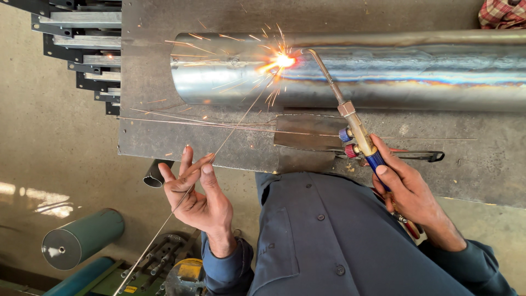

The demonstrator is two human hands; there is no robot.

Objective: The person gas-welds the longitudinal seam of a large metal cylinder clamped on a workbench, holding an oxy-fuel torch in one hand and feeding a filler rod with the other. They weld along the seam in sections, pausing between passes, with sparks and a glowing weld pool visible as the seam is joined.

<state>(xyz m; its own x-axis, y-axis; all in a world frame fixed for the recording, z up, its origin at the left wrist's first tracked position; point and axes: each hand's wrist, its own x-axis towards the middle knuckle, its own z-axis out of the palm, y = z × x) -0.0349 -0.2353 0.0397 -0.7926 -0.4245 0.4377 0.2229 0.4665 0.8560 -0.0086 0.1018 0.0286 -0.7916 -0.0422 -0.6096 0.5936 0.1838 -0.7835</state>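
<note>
Person in a blue work shirt [329, 235] stands at a steel tabletop [164, 109], gas welding. Right hand [408, 192] is wrapped around the blue handle of a welding torch [356, 131], thumb along the top; brass body with red and blue valve knobs sits just above the fist. The torch's thin bent neck reaches up to a big shiny metal pipe [383, 71] lying on its side across the tabletop. Flame tip meets the pipe's upper seam at a bright orange spot [282, 60], sparks flying left and down. Left hand [197, 192] pinches a thin filler rod [219, 148] between thumb and fingers, other fingers spread loose; rod runs diagonally from bottom left up to the glowing spot. More thin rods [192, 123] lie flat on the tabletop below the pipe, beside a dark metal plate [307, 131]. Stacked steel angle pieces [82, 44] sit off the tabletop's left edge. Teal cylinder [82, 238] lies on the floor, bottom left. Checked cloth [501, 13] top right.
</note>
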